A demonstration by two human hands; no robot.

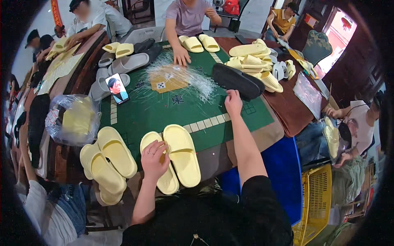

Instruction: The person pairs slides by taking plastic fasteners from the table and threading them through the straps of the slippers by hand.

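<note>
A pair of pale yellow slippers [183, 160] lies side by side at the table's near edge. My left hand [155, 159], a ring on one finger, is closed over the strap of the left slipper of this pair. Farther right, my right hand [234, 102] has its fingers curled down at the green mat [164, 110], beside the near edge of a black slipper [236, 80]. Whatever its fingertips hold, if anything, is hidden. Thin clear plastic strands [201, 84] lie heaped mid-table over a tan sheet [167, 82].
More yellow slippers [117, 151] sit left of my left hand, near a clear bag [74, 119]. A phone [117, 88] leans by grey slippers [130, 62]. Across the table, a person's hand [180, 55] reaches into the strands. Yellow slippers [250, 50] pile at right; a yellow crate [318, 201] stands below.
</note>
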